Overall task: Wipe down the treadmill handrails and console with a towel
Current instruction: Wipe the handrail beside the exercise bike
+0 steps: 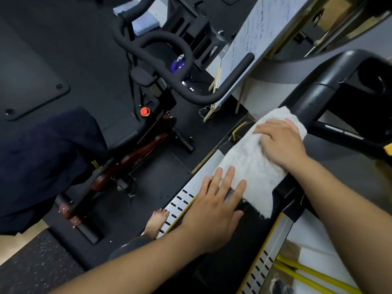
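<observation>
A white towel [250, 164] lies draped over the treadmill's black left handrail [307, 102], which runs up toward the console [364, 90] at the upper right. My right hand [280, 143] presses flat on the upper part of the towel, fingers spread over it. Lower down, my left hand [216, 204] rests with straight, spread fingers, its fingertips touching the towel's near edge. The handrail under the towel is hidden.
A black and red exercise bike [135, 149] with curved black handlebars [169, 60] stands close on the left. The treadmill's grey slotted side rail [182, 200] lies below my left hand, with my bare foot [156, 221] beside it. A whiteboard [252, 32] leans at the top.
</observation>
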`<state>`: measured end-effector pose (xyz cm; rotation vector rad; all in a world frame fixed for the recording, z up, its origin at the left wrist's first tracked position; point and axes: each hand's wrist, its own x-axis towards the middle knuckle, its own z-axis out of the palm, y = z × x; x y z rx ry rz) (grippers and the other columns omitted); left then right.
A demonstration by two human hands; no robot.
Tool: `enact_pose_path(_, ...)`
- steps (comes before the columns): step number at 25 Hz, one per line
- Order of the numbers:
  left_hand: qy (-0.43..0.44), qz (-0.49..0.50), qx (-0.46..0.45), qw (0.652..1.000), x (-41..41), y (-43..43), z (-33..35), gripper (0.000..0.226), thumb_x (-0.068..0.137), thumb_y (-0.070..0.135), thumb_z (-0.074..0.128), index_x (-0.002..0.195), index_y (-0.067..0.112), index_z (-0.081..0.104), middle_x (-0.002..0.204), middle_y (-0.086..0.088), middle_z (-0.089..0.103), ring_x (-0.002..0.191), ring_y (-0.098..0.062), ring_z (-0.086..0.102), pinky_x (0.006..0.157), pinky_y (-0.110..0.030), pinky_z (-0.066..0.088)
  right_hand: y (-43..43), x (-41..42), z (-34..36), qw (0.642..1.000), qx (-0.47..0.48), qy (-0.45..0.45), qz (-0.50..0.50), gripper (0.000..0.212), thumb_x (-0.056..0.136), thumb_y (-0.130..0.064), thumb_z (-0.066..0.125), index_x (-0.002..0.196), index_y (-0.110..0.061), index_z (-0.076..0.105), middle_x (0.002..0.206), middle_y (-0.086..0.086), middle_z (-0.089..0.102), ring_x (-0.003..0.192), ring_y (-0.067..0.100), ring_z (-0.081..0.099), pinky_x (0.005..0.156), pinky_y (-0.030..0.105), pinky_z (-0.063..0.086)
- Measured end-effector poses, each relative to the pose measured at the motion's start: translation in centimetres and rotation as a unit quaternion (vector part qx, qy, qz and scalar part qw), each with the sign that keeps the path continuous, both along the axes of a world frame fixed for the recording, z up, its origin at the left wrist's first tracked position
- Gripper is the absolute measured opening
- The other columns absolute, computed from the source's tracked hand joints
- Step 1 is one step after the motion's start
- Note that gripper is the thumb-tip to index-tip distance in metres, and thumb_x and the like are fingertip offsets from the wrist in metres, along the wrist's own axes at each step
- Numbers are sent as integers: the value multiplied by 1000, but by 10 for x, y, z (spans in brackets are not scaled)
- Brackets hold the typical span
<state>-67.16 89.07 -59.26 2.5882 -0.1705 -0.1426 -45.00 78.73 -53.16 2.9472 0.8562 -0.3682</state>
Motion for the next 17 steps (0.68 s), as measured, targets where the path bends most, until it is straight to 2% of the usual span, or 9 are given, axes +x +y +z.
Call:
enact_pose_path(2,0,-20,-1,1000,-2,-2,-3,69,96,45,31,155,14,14,164,-20,6,151,-40,4,118,-57,18,19,-35,-10,998,-57,-12,38,48,90,-38,24,113,-39,65,129,-16,58,129,16,42,116,51,-2)
enact_pose_path(4,-8,-34,-3,999,-5,-3,-4,68,93,43,36,153,12,23,161,-21,18,149,-42,14,115,-59,26,7,-63,-10,991,-46,-8,123,46,88,-54,29,116,-39,63,127,-16,59,126,14,45,119,49,4)
enact_pose_path(5,-12,-44,-5,999,-5,-3,-4,68,93,42,36,153,14,23,162,-20,17,149,-42,13,116,-59,24,-3,-58,-7,990,-33,3,138,50,85,-58,32,117,-37,63,126,-14,60,125,14,47,119,46,7)
enact_pose_path(6,-17,-53,-7,998,-5,-2,-4,67,93,41,36,154,16,20,163,-18,12,150,-41,8,117,-59,20,-11,-42,-4,990,-24,7,139,54,82,-60,33,118,-33,63,126,-11,61,125,14,47,119,42,8)
enact_pose_path(8,-3,-59,-22,998,-3,-1,-2,68,95,41,36,156,23,11,165,-13,-3,151,-37,-3,119,-58,14,-16,1,-2,997,-36,-8,73,62,78,-62,32,122,-29,61,131,-7,59,130,16,44,119,39,4)
enact_pose_path(9,14,-56,-37,998,-3,-1,-3,68,96,41,36,156,27,7,165,-10,-9,151,-36,-6,119,-58,14,-13,13,0,999,-45,-16,24,62,78,-61,32,124,-30,60,135,-7,56,133,16,40,120,41,2)
enact_pose_path(11,45,-48,-70,995,-4,-1,-4,69,96,42,37,154,34,0,164,-4,-17,150,-38,-5,117,-59,17,-4,3,-8,997,-60,-52,-7,55,82,-55,34,126,-33,57,138,-9,53,137,18,34,120,47,2)
enact_pose_path(15,79,-35,-77,993,2,-4,2,71,96,41,44,149,41,-4,160,3,-30,146,-50,5,110,-66,25,-36,-65,-19,992,86,-80,47,44,91,-40,40,128,-23,57,136,-4,55,138,22,37,117,49,15)
enact_pose_path(17,107,-35,-45,993,8,-7,9,81,95,37,49,149,42,-12,156,1,-39,144,-53,2,109,-68,24,-54,-51,-22,985,127,-93,65,44,93,-35,38,130,-18,56,137,1,56,138,22,38,117,46,16)
